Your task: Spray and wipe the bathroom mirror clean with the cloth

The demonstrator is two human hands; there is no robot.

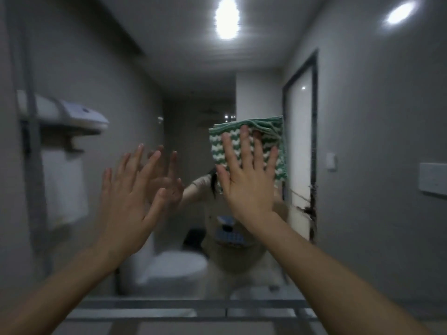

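The bathroom mirror (193,93) fills almost the whole view and reflects the room behind me. My right hand (246,180) lies flat with fingers spread and straight, pressing a green-and-white patterned cloth (271,139) against the glass, right of centre. My left hand (130,194) is raised left of centre, fingers straight and spread, holding nothing, at or just off the glass; its reflection shows right behind it. No spray bottle is in sight.
The mirror's lower edge and a metal ledge (193,308) run across the bottom. Reflected in the glass are a white toilet (167,267), a towel rack with a hanging towel (63,187) on the left, a door frame (313,146) and ceiling lights.
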